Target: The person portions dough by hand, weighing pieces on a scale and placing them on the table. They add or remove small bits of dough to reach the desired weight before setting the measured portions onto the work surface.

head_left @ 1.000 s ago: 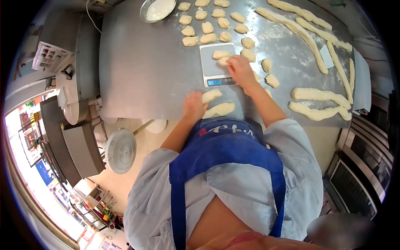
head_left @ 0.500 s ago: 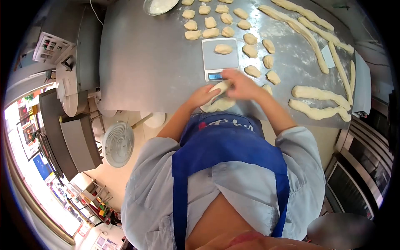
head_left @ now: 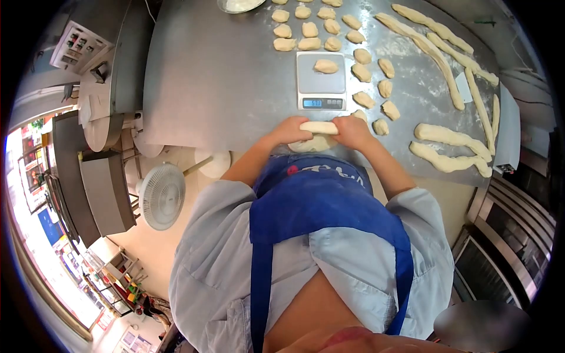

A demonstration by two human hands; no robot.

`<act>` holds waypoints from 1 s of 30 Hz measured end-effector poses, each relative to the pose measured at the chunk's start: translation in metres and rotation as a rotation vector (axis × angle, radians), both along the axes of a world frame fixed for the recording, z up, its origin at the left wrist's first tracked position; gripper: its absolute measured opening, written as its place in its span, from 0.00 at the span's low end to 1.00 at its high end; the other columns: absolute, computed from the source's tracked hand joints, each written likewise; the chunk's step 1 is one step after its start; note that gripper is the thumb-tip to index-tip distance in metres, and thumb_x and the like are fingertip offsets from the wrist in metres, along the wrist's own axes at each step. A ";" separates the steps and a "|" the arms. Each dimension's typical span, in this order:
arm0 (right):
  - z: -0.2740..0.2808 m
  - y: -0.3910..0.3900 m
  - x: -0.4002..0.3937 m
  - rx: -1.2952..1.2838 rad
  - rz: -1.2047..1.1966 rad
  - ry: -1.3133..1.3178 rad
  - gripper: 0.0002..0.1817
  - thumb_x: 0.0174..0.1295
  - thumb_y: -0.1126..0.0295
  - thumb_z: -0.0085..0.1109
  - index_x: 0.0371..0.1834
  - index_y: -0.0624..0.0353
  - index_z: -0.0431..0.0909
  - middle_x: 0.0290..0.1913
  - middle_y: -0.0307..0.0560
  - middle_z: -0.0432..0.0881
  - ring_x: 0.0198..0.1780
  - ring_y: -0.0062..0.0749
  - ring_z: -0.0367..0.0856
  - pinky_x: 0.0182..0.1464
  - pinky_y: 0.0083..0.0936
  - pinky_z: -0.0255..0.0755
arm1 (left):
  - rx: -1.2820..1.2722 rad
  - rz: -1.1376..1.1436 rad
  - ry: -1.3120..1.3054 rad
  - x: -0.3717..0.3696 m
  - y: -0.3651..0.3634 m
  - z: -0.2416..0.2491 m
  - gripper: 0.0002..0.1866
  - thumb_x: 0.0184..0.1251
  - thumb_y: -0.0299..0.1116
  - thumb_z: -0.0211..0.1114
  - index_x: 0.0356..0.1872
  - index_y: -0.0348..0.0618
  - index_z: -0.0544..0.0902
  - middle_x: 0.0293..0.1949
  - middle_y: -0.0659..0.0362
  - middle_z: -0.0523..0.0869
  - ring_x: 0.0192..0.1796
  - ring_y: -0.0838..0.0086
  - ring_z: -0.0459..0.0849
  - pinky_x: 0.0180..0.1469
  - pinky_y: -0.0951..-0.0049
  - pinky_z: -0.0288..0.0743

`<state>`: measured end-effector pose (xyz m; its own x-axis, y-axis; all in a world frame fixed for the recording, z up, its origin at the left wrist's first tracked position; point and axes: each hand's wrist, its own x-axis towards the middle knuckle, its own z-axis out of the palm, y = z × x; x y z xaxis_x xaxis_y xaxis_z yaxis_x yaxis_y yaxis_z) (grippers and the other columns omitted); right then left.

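Note:
Between my two hands a pale strip of dough is stretched level near the table's front edge. My left hand is closed on its left end and my right hand on its right end. More dough lies just below the strip, against the blue apron. Beyond my hands stands a white scale with a lit display, and one dough piece rests on its plate. Several small dough pieces sit in rows behind the scale and to its right.
Long dough strips lie on the right side of the steel table, with two thick ones nearer the front. A white scraper lies among them. At the back is a bowl. A fan stands left, below the table.
My right hand has moved away from the scale's display and down to the dough strip. The strip, tilted and bent before, now runs straight between both hands. The view has shifted slightly.

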<state>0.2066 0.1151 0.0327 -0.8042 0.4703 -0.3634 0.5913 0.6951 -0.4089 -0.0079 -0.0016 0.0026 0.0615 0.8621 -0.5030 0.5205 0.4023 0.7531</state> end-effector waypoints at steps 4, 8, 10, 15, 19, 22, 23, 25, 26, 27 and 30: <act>0.004 -0.007 -0.014 0.013 0.134 -0.079 0.09 0.51 0.64 0.65 0.34 0.53 0.84 0.32 0.51 0.86 0.37 0.49 0.87 0.40 0.44 0.80 | -0.188 -0.182 -0.062 -0.013 0.002 0.001 0.23 0.47 0.45 0.69 0.43 0.43 0.86 0.41 0.46 0.88 0.45 0.52 0.86 0.48 0.58 0.79; 0.017 -0.018 -0.033 -0.068 0.172 -0.039 0.10 0.49 0.67 0.66 0.34 0.55 0.86 0.34 0.55 0.87 0.39 0.49 0.87 0.43 0.41 0.81 | -0.015 -0.257 0.239 0.024 0.017 0.072 0.23 0.45 0.45 0.70 0.42 0.42 0.86 0.42 0.46 0.88 0.47 0.53 0.87 0.48 0.58 0.79; 0.019 -0.012 -0.034 -0.091 0.140 -0.006 0.12 0.49 0.66 0.67 0.37 0.55 0.87 0.35 0.56 0.87 0.38 0.48 0.87 0.42 0.40 0.81 | 0.035 -0.213 0.158 0.029 0.020 0.035 0.24 0.44 0.44 0.71 0.43 0.42 0.85 0.42 0.47 0.88 0.46 0.54 0.87 0.49 0.58 0.79; 0.026 0.032 -0.007 -0.484 -0.073 0.241 0.17 0.49 0.64 0.71 0.42 0.56 0.89 0.35 0.55 0.88 0.34 0.41 0.87 0.39 0.34 0.79 | -0.030 -0.233 -0.115 0.008 0.026 -0.003 0.28 0.43 0.45 0.74 0.47 0.42 0.84 0.41 0.49 0.89 0.44 0.56 0.87 0.49 0.61 0.79; 0.030 0.032 -0.007 -0.704 -0.208 0.277 0.16 0.48 0.61 0.75 0.38 0.57 0.89 0.30 0.48 0.88 0.33 0.34 0.86 0.37 0.27 0.77 | -0.167 -0.130 -0.343 0.009 0.031 0.006 0.33 0.43 0.50 0.76 0.51 0.41 0.82 0.44 0.50 0.88 0.44 0.57 0.87 0.50 0.63 0.79; 0.031 0.030 -0.012 -0.461 -0.119 0.153 0.14 0.46 0.61 0.75 0.32 0.57 0.89 0.29 0.48 0.88 0.32 0.37 0.85 0.37 0.29 0.77 | 0.022 -0.123 -0.237 0.032 0.030 0.022 0.32 0.49 0.52 0.74 0.52 0.41 0.82 0.46 0.50 0.88 0.47 0.58 0.87 0.52 0.62 0.78; 0.029 0.031 -0.011 -0.464 -0.123 0.158 0.14 0.46 0.61 0.75 0.32 0.57 0.89 0.29 0.48 0.88 0.32 0.37 0.85 0.37 0.29 0.77 | 0.158 -0.117 -0.119 0.041 0.029 0.024 0.30 0.53 0.52 0.73 0.51 0.42 0.82 0.46 0.50 0.87 0.48 0.58 0.86 0.52 0.61 0.78; 0.029 0.035 -0.007 -0.416 -0.159 0.140 0.13 0.44 0.61 0.74 0.31 0.55 0.89 0.30 0.48 0.88 0.31 0.38 0.85 0.37 0.29 0.77 | 0.202 -0.085 -0.047 0.056 0.027 0.003 0.26 0.57 0.53 0.70 0.49 0.43 0.82 0.45 0.50 0.87 0.48 0.57 0.86 0.52 0.59 0.77; 0.028 0.036 -0.005 -0.421 -0.162 0.139 0.13 0.44 0.61 0.74 0.31 0.55 0.89 0.30 0.48 0.88 0.31 0.38 0.85 0.37 0.29 0.77 | 0.248 -0.047 0.021 0.060 0.023 -0.009 0.23 0.61 0.53 0.68 0.47 0.45 0.82 0.44 0.50 0.87 0.48 0.56 0.85 0.51 0.58 0.77; 0.028 0.039 -0.003 -0.453 -0.197 0.133 0.13 0.44 0.61 0.74 0.30 0.55 0.89 0.29 0.47 0.88 0.30 0.36 0.85 0.37 0.29 0.77 | 0.245 -0.048 0.018 0.059 0.024 -0.004 0.23 0.61 0.53 0.68 0.47 0.45 0.82 0.44 0.50 0.87 0.48 0.56 0.85 0.51 0.58 0.77; 0.016 0.032 -0.002 -0.547 -0.257 0.146 0.12 0.42 0.62 0.74 0.30 0.55 0.89 0.26 0.44 0.87 0.29 0.31 0.85 0.36 0.27 0.77 | 0.234 -0.268 0.208 0.052 0.031 0.013 0.22 0.65 0.53 0.65 0.49 0.45 0.82 0.47 0.48 0.86 0.50 0.52 0.84 0.51 0.56 0.76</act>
